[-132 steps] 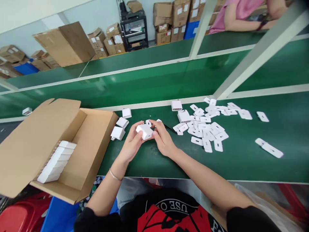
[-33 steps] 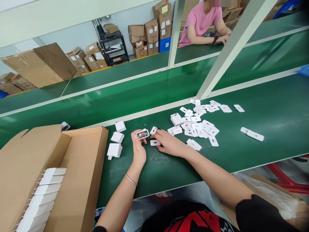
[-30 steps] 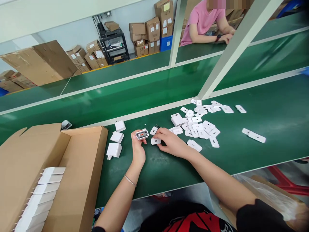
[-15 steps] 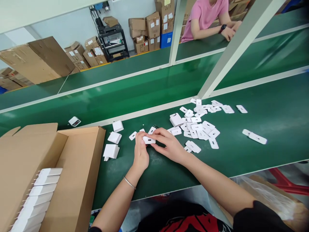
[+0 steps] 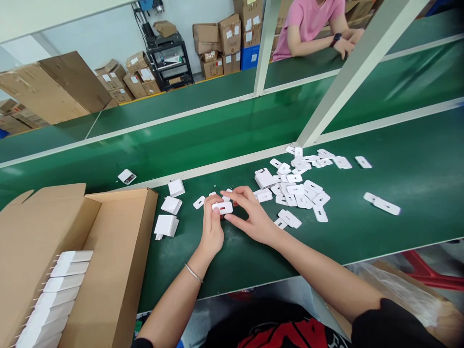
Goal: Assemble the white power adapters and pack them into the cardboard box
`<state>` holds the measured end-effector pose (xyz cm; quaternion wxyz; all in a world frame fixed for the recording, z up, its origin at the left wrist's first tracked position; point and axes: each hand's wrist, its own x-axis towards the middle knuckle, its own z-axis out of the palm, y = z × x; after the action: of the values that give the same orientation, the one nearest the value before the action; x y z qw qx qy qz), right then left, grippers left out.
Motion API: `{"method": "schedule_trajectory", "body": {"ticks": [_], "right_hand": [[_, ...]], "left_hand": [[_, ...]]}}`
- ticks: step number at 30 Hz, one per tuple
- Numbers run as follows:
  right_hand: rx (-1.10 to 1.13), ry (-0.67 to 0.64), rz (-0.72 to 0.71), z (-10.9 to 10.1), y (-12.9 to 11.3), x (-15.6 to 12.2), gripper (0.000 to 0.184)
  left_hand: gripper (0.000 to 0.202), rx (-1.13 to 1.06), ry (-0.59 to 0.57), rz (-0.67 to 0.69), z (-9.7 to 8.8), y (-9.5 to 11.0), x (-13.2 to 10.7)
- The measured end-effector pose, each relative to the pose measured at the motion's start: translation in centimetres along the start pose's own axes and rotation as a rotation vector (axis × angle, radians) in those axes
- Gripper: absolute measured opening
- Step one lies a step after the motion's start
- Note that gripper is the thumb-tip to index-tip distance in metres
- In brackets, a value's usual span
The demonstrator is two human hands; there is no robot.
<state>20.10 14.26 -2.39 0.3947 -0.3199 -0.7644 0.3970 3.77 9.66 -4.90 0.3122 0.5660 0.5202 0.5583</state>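
Observation:
My left hand point(image 5: 211, 224) grips a white charger point(image 5: 222, 208) with its end face towards me, thumb on the near side. A reddish slot shows in that face. Just right of it is my right hand point(image 5: 253, 215), thumb and fingers apart around the charger's right end; whether a fingertip touches it I cannot tell. Small white face plates point(image 5: 199, 202) lie behind my left hand, partly hidden by the fingers. To the left stand several white charger housings point(image 5: 166, 225) on the green table. A pile of slotted white plates point(image 5: 297, 190) lies to the right.
An open cardboard box point(image 5: 136, 261) on the left holds a row of white chargers point(image 5: 58, 297), prongs leftward. Another white charger point(image 5: 126, 176) lies on the green strip point(image 5: 203, 128) behind. A white post point(image 5: 348, 92) rises beyond the pile. Across sits a person in pink point(image 5: 314, 26).
My right fingers have spread from the charger's right end. Its slot, dark before, now looks red. The charger on the far green strip has shifted right.

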Motion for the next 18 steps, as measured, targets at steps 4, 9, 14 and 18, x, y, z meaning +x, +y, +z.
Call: {"method": "schedule_trajectory", "body": {"ticks": [4,9,14,18], "right_hand": [[0.268,0.022,0.298,0.7,1.0,0.1,0.042],[0.406,-0.088,0.371,1.6,1.5,0.0,0.044],[0.413,0.0,0.331,2.0,1.3,-0.2,0.043],[0.299,0.081,0.297,1.7,1.1,-0.2,0.041]], "left_hand": [[0.038,0.008,0.025,0.075,0.0,-0.3,-0.3],[0.037,0.107,0.005,0.155,0.0,-0.3,-0.8],[0.042,0.121,-0.034,0.066,-0.2,-0.1,-0.6],[0.047,0.027,-0.111,-0.055,-0.4,0.1,-0.1]]}}
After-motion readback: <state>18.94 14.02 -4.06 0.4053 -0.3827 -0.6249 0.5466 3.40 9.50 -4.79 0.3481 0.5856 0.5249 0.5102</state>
